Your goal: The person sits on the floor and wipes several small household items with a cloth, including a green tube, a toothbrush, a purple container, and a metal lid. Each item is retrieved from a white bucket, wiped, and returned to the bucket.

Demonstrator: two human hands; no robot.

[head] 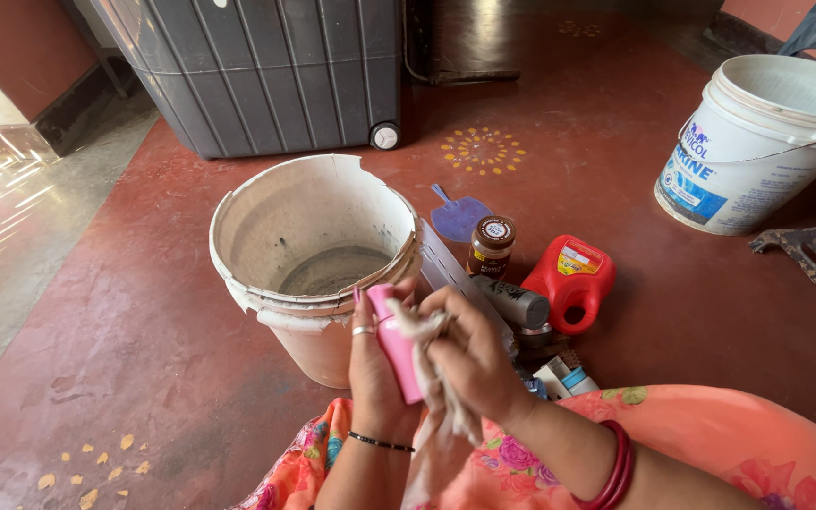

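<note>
Red floor (144, 312) (painted): cracked bucket (266, 227), white pail (757, 142), red jug (569, 279), brown jar (491, 247).

This looks like the wash corner of a home. The floor (144, 312) is polished red cement with a yellow dotted flower pattern (484, 150) painted on it at upper centre. A grey wheeled washing machine (266, 71) stands at the top, plastic buckets (314, 250) sit about, and a red detergent jug (570, 279) and small jar (491, 246) lie on the floor at centre right.
</note>
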